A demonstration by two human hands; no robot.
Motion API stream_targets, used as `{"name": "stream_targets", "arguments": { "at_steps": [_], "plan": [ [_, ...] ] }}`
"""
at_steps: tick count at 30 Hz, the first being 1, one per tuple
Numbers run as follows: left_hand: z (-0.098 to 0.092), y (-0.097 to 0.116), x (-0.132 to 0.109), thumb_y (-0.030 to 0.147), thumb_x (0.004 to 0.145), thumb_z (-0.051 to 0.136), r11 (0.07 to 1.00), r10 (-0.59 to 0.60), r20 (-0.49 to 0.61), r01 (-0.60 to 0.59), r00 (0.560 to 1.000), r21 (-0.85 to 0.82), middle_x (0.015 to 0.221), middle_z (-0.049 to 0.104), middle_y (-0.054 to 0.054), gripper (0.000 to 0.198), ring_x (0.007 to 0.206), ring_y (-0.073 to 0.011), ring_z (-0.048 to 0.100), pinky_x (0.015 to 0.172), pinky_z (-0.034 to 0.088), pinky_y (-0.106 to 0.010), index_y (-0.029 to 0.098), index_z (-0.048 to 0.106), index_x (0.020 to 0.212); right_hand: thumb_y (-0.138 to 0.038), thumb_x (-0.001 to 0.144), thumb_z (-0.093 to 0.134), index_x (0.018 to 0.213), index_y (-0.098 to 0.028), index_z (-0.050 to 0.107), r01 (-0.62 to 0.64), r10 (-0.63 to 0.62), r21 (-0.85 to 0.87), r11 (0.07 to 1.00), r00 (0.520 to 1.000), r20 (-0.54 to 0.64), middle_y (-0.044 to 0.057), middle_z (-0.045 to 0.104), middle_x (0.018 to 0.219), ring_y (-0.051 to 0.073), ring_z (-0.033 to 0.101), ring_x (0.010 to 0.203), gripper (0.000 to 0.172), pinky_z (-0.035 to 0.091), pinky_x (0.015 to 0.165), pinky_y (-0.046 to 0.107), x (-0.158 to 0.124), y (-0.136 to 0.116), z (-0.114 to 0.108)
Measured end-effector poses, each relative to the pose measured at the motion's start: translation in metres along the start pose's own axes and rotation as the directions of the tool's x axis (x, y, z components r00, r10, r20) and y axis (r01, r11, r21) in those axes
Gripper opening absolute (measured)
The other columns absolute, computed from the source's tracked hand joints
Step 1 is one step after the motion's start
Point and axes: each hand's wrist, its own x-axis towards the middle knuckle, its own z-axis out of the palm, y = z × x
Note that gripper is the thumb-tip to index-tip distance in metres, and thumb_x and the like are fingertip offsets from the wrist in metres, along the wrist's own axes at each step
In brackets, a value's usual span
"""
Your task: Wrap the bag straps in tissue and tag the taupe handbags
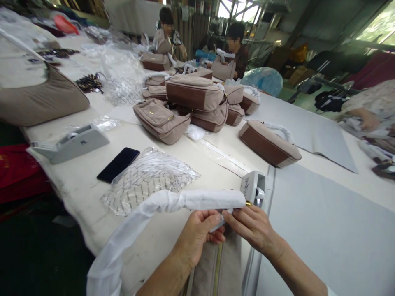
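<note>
A taupe handbag [231, 263] with a gold zipper stands upright below my hands, its lower part cut off by the frame's edge. Its strap [173, 201], wrapped in white paper, arches over to the left. My left hand [197, 236] pinches a small white flap of the wrapping [218, 223] between thumb and fingers, just under the strap's end. Touching the same flap with its fingertips, my right hand [254, 226] is closed at the strap's end, beside a gold ring [248, 203]. What lies beneath its fingers is partly hidden.
A tape dispenser [253, 187] stands just beyond my right hand; another dispenser [80, 142] sits left. A phone [119, 164] lies by a patterned plastic bag [151, 176]. Several handbags [194, 92] are piled ahead, with one handbag [268, 142] apart. Other people work around the table.
</note>
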Motion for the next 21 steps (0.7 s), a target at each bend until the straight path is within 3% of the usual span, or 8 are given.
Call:
{"name": "stream_targets", "arguments": {
  "at_steps": [9, 12, 13, 14, 16, 17, 19, 21],
  "plan": [
    [0.003, -0.006, -0.002, 0.041, 0.067, 0.07, 0.985, 0.047, -0.031, -0.042, 0.998, 0.165, 0.057, 0.058, 0.002, 0.031, 0.044, -0.0072, 0.05, 0.046, 0.039, -0.018, 0.014, 0.055, 0.067, -0.007, 0.087, 0.052, 0.106, -0.012, 0.056, -0.097, 0.097, -0.001, 0.995, 0.994, -0.049, 0.004, 0.063, 0.07, 0.014, 0.055, 0.064, 0.021, 0.042, 0.059, 0.028, -0.008, -0.014, 0.005],
    [0.003, -0.013, -0.002, 0.039, 0.07, 0.067, 0.948, 0.213, -0.066, -0.189, 0.975, 0.256, 0.053, 0.053, 0.004, 0.027, 0.046, -0.0069, 0.046, 0.048, 0.037, -0.017, 0.015, 0.054, 0.065, -0.007, 0.086, 0.052, 0.114, -0.017, 0.055, -0.354, 0.359, 0.057, 0.933, 0.919, -0.162, 0.006, 0.066, 0.084, 0.015, 0.058, 0.073, 0.03, 0.045, 0.064, 0.028, -0.028, -0.02, -0.001],
    [0.003, -0.016, -0.002, 0.037, 0.07, 0.066, 0.933, 0.256, -0.081, -0.225, 0.963, 0.282, 0.053, 0.052, 0.004, 0.025, 0.047, -0.0069, 0.046, 0.049, 0.037, -0.017, 0.015, 0.054, 0.066, -0.01, 0.087, 0.052, 0.114, -0.018, 0.056, -0.537, 0.542, 0.089, 0.839, 0.811, -0.218, 0.006, 0.066, 0.09, 0.015, 0.059, 0.076, 0.028, 0.046, 0.066, 0.028, -0.04, -0.019, -0.003],
    [0.003, -0.018, -0.002, 0.036, 0.071, 0.066, 0.919, 0.291, -0.096, -0.251, 0.952, 0.303, 0.053, 0.052, 0.005, 0.024, 0.048, -0.0071, 0.045, 0.05, 0.036, -0.017, 0.015, 0.054, 0.066, -0.016, 0.087, 0.053, 0.11, -0.018, 0.058, -0.727, 0.736, 0.148, 0.671, 0.63, -0.247, 0.007, 0.065, 0.092, 0.016, 0.058, 0.078, 0.024, 0.046, 0.067, 0.028, -0.053, -0.017, -0.006],
    [0.002, -0.023, -0.002, 0.035, 0.072, 0.064, 0.904, 0.335, -0.114, -0.285, 0.935, 0.32, 0.054, 0.051, 0.005, 0.021, 0.049, -0.0077, 0.045, 0.051, 0.036, -0.017, 0.016, 0.055, 0.068, -0.033, 0.084, 0.056, 0.097, -0.017, 0.064, -0.933, 0.985, 0.321, 0.162, 0.133, -0.11, 0.005, 0.063, 0.085, 0.017, 0.056, 0.074, 0.022, 0.045, 0.065, 0.028, -0.08, -0.009, -0.009],
    [0.002, -0.024, -0.002, 0.035, 0.072, 0.064, 0.9, 0.349, -0.117, -0.298, 0.93, 0.318, 0.054, 0.051, 0.005, 0.021, 0.05, -0.0079, 0.045, 0.051, 0.036, -0.017, 0.016, 0.055, 0.069, -0.041, 0.08, 0.058, 0.091, -0.016, 0.065, -0.924, 0.997, 0.374, -0.08, -0.071, 0.039, 0.003, 0.061, 0.076, 0.016, 0.054, 0.067, 0.028, 0.044, 0.061, 0.028, -0.092, -0.004, -0.009],
    [0.002, -0.026, -0.002, 0.035, 0.073, 0.063, 0.902, 0.355, -0.119, -0.307, 0.927, 0.304, 0.056, 0.052, 0.005, 0.02, 0.051, -0.0084, 0.045, 0.052, 0.037, -0.017, 0.016, 0.056, 0.07, -0.049, 0.069, 0.062, 0.083, -0.014, 0.066, -0.829, 0.915, 0.41, -0.381, -0.274, 0.297, -0.003, 0.049, 0.056, 0.012, 0.045, 0.053, 0.038, 0.038, 0.052, 0.025, -0.111, 0.006, -0.004],
    [0.004, -0.025, -0.002, 0.036, 0.071, 0.064, 0.913, 0.339, -0.127, -0.294, 0.932, 0.283, 0.056, 0.052, 0.005, 0.021, 0.05, -0.0083, 0.045, 0.051, 0.037, -0.017, 0.016, 0.056, 0.07, -0.05, 0.06, 0.066, 0.078, -0.012, 0.066, -0.766, 0.851, 0.412, -0.493, -0.325, 0.412, -0.007, 0.038, 0.047, 0.009, 0.035, 0.045, 0.041, 0.032, 0.047, 0.022, -0.12, 0.014, 0.004]
  ]
}}
